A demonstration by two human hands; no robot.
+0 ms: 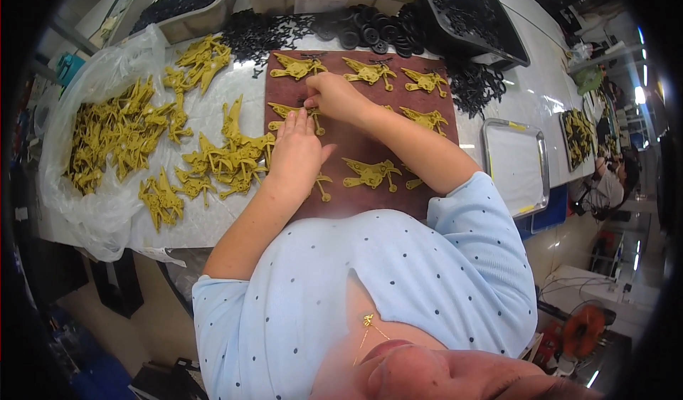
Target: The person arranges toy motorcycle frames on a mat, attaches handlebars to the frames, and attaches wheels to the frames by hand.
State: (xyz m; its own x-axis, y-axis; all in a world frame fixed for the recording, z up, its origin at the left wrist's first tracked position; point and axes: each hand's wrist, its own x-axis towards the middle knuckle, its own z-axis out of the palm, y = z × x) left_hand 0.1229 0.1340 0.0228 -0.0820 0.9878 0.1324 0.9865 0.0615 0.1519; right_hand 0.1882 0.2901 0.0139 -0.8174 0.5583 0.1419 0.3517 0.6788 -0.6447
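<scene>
Maroon mat [363,144]: spread flat beneath both my hands, running out beyond my fingertips and well to their right.
Yellow part [279,108]: on the mat, right at my fingertips, half hidden by them, with a thin leg showing between my two hands.
Left hand [295,151]: fingers straight and side by side, thumb held away to the right; their tips lie over the yellow part (pressing or merely resting, I cannot tell).
Right hand [338,95]: fingers narrow and curled, thumb and forefinger tips close together; a small dark piece [302,102] shows just beside them, and I cannot tell whether they grip it.
Far row: three more yellow parts [368,70] beyond my fingertips, the first very near my right knuckles, each with black pieces [380,60] at its far edge.
Near row: another yellow one [372,174] lies whole, nearer me than my fingers and to their right; its neighbours are partly covered by my arms.
Loose yellow heap [231,158]: off the mat, left of my left fingers, with a clear plastic bag [60,151] of the same kind farther left.
Black discs [373,30]: piled beyond my fingers, past the mat.
Shallow tray [488,165]: well apart, right of my fingers.
</scene>
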